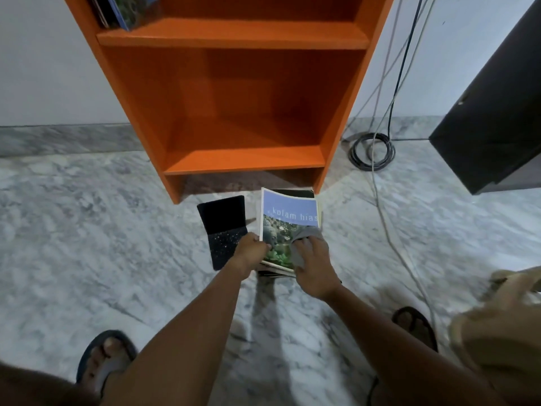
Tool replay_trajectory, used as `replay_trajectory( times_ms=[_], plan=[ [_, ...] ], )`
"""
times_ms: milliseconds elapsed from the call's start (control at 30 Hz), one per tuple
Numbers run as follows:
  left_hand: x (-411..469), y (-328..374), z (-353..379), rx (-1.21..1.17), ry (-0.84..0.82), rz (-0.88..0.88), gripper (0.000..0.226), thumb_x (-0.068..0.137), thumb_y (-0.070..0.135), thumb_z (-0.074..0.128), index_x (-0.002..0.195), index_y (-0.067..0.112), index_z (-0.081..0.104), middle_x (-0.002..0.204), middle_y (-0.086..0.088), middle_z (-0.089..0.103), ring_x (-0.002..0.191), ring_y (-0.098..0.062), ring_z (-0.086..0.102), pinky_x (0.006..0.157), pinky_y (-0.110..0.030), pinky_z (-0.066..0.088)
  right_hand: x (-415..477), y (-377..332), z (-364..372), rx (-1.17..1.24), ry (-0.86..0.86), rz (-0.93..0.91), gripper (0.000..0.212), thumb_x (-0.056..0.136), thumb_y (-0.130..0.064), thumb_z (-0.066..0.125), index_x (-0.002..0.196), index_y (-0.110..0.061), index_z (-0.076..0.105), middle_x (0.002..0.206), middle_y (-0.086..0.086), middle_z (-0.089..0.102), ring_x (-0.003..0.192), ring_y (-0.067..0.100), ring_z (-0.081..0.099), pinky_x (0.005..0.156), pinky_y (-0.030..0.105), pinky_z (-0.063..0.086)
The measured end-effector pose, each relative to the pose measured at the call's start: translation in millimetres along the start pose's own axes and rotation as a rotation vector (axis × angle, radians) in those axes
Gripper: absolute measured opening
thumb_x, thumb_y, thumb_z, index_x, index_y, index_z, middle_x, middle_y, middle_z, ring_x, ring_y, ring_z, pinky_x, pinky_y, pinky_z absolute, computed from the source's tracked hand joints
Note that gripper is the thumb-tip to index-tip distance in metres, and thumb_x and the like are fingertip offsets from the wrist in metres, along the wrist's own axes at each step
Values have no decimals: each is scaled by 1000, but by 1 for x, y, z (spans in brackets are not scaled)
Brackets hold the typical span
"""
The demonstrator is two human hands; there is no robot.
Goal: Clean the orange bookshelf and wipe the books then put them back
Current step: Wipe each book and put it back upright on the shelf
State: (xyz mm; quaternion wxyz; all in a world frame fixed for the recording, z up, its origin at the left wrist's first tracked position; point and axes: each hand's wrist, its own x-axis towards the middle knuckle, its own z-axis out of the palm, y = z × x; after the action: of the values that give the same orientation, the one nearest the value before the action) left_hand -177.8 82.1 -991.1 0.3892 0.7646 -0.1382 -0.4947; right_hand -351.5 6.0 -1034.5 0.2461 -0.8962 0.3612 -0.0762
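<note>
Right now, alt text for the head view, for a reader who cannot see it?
The right hand holds a grey cloth against the "kolam hias" book while the left hand grips its edge, low in front of the orange bookshelf.

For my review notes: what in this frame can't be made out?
Head view only.
- Stack under the kolam hias book: hidden by it; count unknown.
- Upper-shelf books: cut by the top edge, blurred.
- Right hand: fingertips covered by the grey cloth.
- Dark notebook: cover detail too small.
</note>
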Motion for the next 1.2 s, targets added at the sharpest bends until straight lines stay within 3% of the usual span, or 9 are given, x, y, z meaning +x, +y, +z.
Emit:
replay_trajectory(
  times_ms=[167,333,467,567,633,867,967,1100,1200],
  plan=[
    [-15,9,-2,-335,-188,0,38,95,-14,41,122,13,46,119,-17,52,106,-31,53,93,-51,52,-12,-37,1,377,97,64,63,75,-9,41,135,-2,59,137,22,49,130,39,44,111,37,37],
    [-41,20,-16,-342,-328,103,71,90,-20,34,138,28,55,128,-13,62,120,-32,60,100,-55,48,-4,-74,-16,573,87,-83,49,95,-21,43,141,-19,57,153,4,42,143,14,36,116,12,20],
    [-72,39,-18,-306,-402,184,68,91,-21,39,135,28,59,122,-9,67,111,-24,65,77,-38,55,19,-78,-42,496,205,-137,43,100,-26,46,143,-26,56,157,-2,37,144,20,36,118,40,30],
    [-91,49,-23,-294,-488,231,68,93,-19,43,141,27,55,113,-12,68,94,-26,67,73,-36,55,33,-73,-70,422,365,-127,44,103,-24,45,148,-27,50,154,0,36,137,11,37,115,37,35],
    [-100,56,-28,-278,-496,256,68,92,-18,46,140,29,56,111,-13,69,90,-26,69,71,-37,59,37,-62,-84,413,430,-39,44,106,-23,44,150,-29,46,149,-1,39,128,8,39,110,27,39],
    [-130,75,-44,-267,-462,344,69,92,-17,48,144,28,52,128,-16,68,117,-42,64,77,-42,62,25,-24,-90,595,382,691,39,104,-25,38,137,-17,56,129,19,58,110,40,59,91,40,49],
    [-135,86,-51,-239,-391,364,69,93,-17,48,145,28,52,127,-13,69,116,-39,66,84,-50,59,24,-28,-110,737,594,807,33,104,-26,41,127,-12,61,128,18,59,102,37,60,85,36,48],
    [-144,94,-48,-205,-405,372,69,92,-18,46,141,29,57,123,-13,71,107,-36,70,61,-35,60,27,-61,-151,643,804,467,39,104,-19,44,142,-16,52,136,15,45,104,30,55,81,34,42],
    [-149,97,-33,-158,-460,391,66,92,-18,46,140,27,57,113,-14,73,91,-30,72,57,-32,58,30,-89,-161,541,622,126,44,104,-24,45,148,-20,46,140,9,48,114,27,55,89,39,46]
  ],
)
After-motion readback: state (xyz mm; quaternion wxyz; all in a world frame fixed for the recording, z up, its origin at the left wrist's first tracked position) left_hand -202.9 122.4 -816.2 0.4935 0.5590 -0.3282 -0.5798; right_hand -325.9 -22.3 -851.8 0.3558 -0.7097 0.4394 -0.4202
